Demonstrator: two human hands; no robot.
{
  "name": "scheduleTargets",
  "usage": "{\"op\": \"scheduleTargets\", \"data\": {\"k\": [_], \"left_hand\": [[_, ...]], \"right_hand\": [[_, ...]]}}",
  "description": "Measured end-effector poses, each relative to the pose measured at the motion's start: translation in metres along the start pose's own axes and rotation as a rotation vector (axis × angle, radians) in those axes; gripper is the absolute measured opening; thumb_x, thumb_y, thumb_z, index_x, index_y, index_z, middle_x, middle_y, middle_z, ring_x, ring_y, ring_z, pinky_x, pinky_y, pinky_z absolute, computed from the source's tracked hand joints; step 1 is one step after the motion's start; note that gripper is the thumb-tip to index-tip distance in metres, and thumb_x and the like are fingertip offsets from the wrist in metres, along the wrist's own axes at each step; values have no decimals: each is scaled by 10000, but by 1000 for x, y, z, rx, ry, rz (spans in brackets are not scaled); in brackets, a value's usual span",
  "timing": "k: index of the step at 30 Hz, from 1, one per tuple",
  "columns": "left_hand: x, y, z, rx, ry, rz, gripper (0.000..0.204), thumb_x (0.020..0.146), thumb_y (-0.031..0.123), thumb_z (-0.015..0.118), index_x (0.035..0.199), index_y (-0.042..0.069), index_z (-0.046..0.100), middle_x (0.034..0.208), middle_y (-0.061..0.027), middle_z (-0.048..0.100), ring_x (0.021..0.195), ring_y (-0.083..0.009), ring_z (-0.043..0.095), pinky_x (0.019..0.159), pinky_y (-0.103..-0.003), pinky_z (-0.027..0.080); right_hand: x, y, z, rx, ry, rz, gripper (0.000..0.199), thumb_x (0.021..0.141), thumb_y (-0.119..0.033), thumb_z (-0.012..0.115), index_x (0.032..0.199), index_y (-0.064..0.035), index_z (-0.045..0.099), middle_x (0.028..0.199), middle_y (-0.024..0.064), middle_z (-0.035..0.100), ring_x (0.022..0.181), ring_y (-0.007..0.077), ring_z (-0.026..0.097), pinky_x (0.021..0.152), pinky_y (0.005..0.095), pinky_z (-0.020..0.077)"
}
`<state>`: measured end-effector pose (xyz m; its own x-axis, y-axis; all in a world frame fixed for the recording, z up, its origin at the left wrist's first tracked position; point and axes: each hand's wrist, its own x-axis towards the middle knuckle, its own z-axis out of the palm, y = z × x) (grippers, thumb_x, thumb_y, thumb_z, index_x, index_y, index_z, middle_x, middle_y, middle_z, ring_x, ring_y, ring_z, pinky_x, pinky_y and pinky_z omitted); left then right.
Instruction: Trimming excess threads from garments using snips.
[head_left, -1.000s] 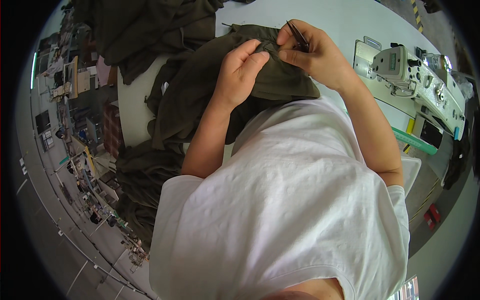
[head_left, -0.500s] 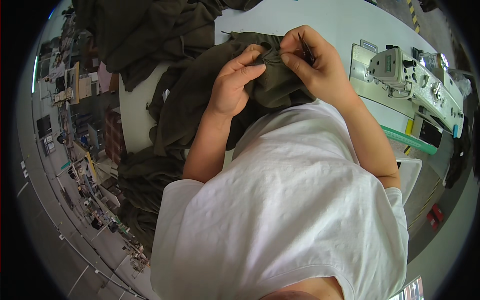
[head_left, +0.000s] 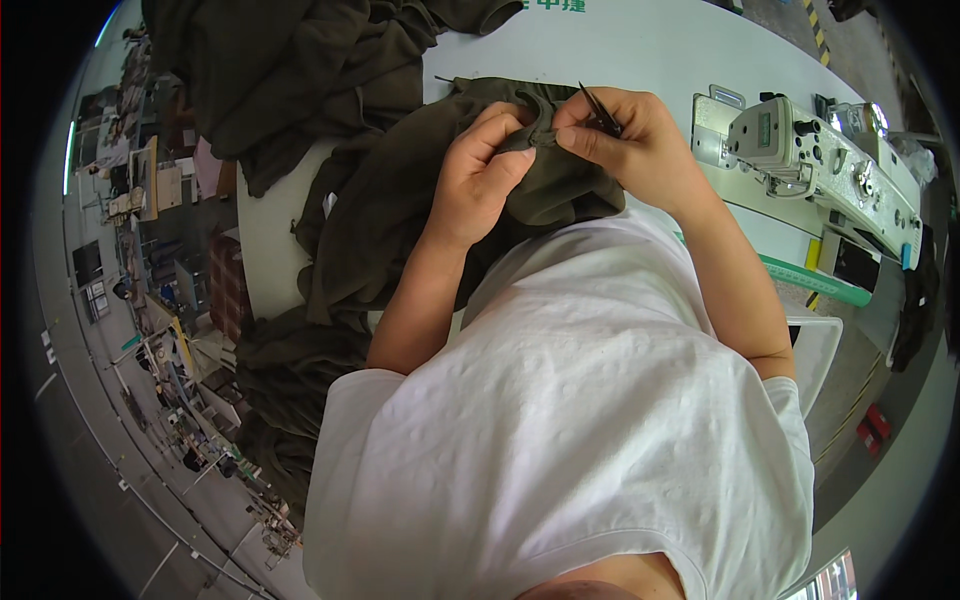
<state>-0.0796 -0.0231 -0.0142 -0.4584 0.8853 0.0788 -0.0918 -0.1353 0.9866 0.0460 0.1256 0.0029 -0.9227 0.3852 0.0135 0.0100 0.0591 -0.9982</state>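
White worktable [head_left: 640, 50] bears green lettering; left hand [head_left: 480, 175] and right hand [head_left: 635, 150], with snips [head_left: 600, 112], pinch dark garment [head_left: 400, 200].

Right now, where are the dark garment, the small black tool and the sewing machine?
dark garment [head_left: 400, 190], head view, on its flat fabric.
small black tool [head_left: 598, 112], head view, mid-blade, in right hand [head_left: 640, 150].
sewing machine [head_left: 800, 145], head view, on its white body.

White short-sleeved T-shirt [head_left: 570, 430] — loose, faintly textured, forearms bare

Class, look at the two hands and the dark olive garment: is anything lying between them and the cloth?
Nothing visible: the left hand and right hand both pinch the dark olive garment directly; the right also holds small dark snips.
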Motion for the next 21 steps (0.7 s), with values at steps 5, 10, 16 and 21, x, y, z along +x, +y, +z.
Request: {"op": "scheduleTargets", "data": {"k": [5, 10, 16, 21], "left_hand": [[-3, -8, -6, -204, 6, -100, 73, 807, 44, 591, 787, 37, 520, 916, -2, 518, 772, -44, 428, 678, -190, 369], [-2, -6, 4, -444, 77, -180, 90, 798, 30, 583, 789, 71, 505, 911, -11, 537, 783, -37, 468, 697, -190, 405], [3, 8, 15, -462, 169, -143, 75, 808, 16, 554, 868, 56, 533, 891, -34, 568, 772, -71, 516, 718, -212, 437], [6, 20, 18, 334, 97, 143, 120, 817, 25, 554, 937, 14, 561, 912, -52, 551, 744, -96, 509, 690, -229, 435]], "right_hand": [[0, -8, -5, 136, -71, 98, 73, 879, -101, 645, 870, -35, 614, 704, -70, 513, 610, 23, 419, 525, 185, 320], [-1, -15, 0, 194, -46, 133, 74, 887, -114, 630, 870, -47, 603, 694, -72, 494, 595, 16, 385, 512, 187, 292], [-4, -17, 2, 158, -2, 144, 74, 887, -99, 620, 878, -30, 595, 726, -62, 512, 622, 30, 418, 534, 189, 324], [-1, -7, 5, 101, 58, 15, 73, 891, -82, 610, 871, -15, 591, 743, -35, 539, 664, 48, 459, 574, 194, 366]]}}
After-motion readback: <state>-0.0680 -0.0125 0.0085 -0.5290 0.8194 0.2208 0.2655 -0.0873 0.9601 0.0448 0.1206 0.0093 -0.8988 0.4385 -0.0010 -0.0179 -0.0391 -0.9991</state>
